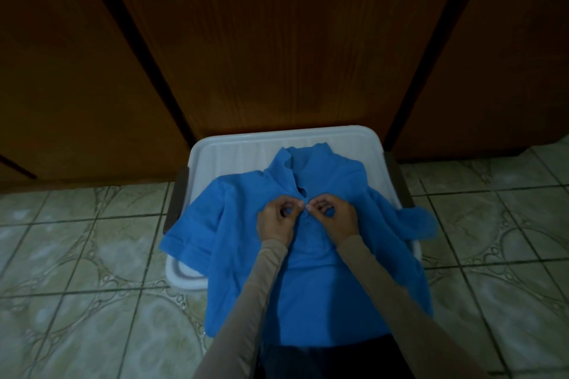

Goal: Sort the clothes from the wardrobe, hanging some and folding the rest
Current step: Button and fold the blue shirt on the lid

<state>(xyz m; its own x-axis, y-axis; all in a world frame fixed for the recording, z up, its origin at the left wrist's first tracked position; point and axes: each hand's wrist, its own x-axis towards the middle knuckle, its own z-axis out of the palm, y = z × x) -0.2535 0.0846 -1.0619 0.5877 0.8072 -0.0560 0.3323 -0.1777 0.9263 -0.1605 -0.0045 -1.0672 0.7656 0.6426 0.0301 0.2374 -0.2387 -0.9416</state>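
1. Dim tiled floor and dark wooden wardrobe doors frame what I see; the white basket stands on the tiles right against the foot of the doors, and I place everything else from it.
2. Over the middle of the basket, I see the left hand and the right hand drawn close together, fingertips almost meeting.
3. Both hands have curled fingers pinching the button strip of the blue polo shirt, just below its collar; the left pinches the strip's left edge, the right its right edge.
4. A small button shows on the strip just below the fingertips.
5. Beige sleeves cover both forearms, which reach in from the near side of the basket.
6. I see the shirt spread front-up across the top of the basket, collar toward the wardrobe doors.
7. One short sleeve hangs over the basket's left rim, the other over its right rim, and the hem spills past the near edge.
8. Dark handles sit on the basket's left and right sides.
9. Near the hem, below the basket, lies something dark; I cannot tell what it is.
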